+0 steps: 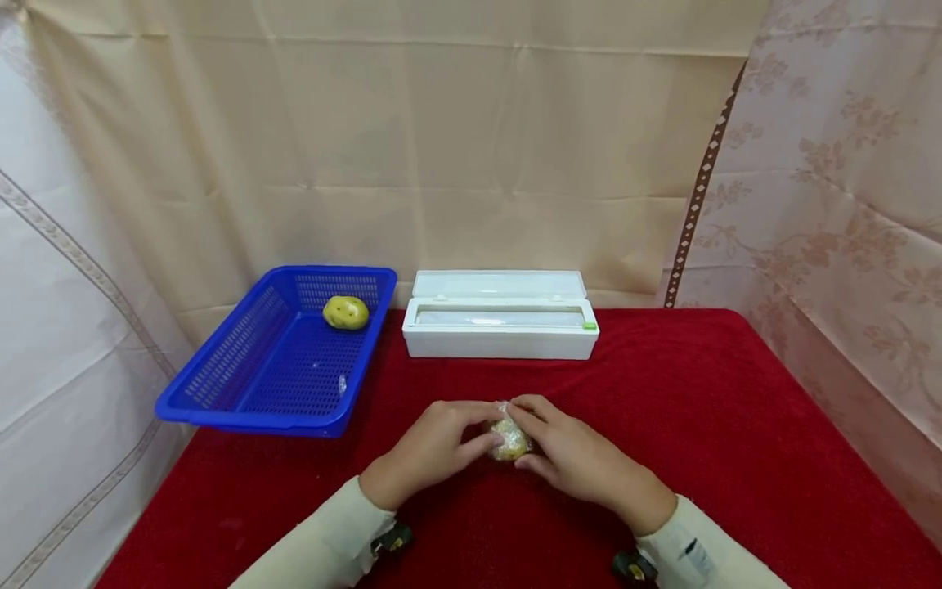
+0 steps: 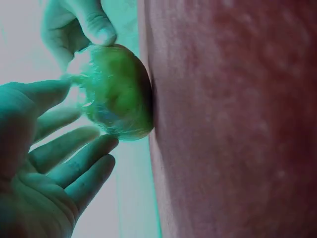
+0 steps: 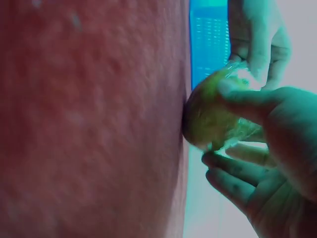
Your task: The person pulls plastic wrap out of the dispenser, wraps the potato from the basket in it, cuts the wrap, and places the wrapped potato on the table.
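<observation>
Wrapped potato sits on the red tabletop right in front of me, between both hands, touching the cloth. Left hand: grip pinching the potato's side, thumb and fingers at the film. Right hand: grip pinching its other side, thumb on top in the wrist view. Red cloth runs from the right hand out to the tabletop's right edge; strip of it between hands and white box, lid up, near the rear edge. Blue basket at left, rim jutting past the left edge, second potato inside. Dark mark on right cuff, too small to read.
</observation>
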Available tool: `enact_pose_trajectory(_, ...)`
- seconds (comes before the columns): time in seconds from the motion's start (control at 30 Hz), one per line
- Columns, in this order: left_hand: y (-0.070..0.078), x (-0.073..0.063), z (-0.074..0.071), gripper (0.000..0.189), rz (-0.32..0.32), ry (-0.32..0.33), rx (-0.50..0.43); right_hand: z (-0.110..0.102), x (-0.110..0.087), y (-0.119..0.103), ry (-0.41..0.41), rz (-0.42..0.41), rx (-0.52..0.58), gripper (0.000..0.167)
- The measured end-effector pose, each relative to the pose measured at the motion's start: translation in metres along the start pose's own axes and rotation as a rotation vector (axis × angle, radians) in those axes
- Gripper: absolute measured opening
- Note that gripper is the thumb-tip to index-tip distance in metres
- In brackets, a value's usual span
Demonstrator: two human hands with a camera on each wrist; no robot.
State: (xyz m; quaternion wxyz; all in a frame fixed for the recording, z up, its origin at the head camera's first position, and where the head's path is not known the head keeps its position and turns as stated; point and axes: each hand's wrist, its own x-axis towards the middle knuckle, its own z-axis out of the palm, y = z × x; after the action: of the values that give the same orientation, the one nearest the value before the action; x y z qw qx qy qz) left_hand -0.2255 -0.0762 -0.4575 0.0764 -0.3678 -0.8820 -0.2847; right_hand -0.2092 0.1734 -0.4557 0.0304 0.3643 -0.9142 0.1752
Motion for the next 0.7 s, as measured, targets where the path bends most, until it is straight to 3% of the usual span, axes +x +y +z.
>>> enact_pose_trajectory(0.17,0.0,0.0,-0.005,0.037,0.005,0.076,-0.137,-0.008,0.001,0.004,0.016,0.032,0.16,0.065)
enact_pose_trajectory(0.27,0.001,0.001,-0.007,0.031,0.01,0.082,-0.198,-0.014,0.001,0.005,0.043,0.035,0.265,0.056)
enact_pose_trajectory(0.47,0.0,0.0,-0.008,0.036,-0.057,0.023,-0.294,-0.019,0.001,0.006,0.047,0.044,0.372,0.045)
enact_pose_trajectory(0.7,-0.001,0.001,-0.006,0.043,-0.182,-0.042,-0.447,-0.02,0.002,0.006,0.002,0.158,0.523,0.032)
